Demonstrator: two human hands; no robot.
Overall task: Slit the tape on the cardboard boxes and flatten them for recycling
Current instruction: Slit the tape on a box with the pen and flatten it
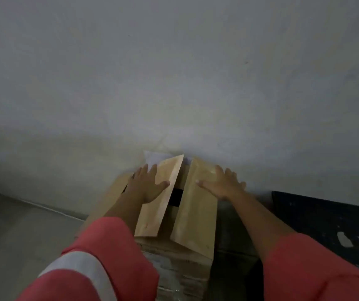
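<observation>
Cardboard box: stood lower centre of frame, against grey wall; top flaps parted, with a dark gap between them.
Left hand: lay flat, fingers straight, on left flap.
Right hand: lay flat, fingers spread, on right flap.

Dim, greyish and soft throughout; the wall is brightest at centre, the corners fall darker, fine detail smears, straight lines bow near the edges.
</observation>
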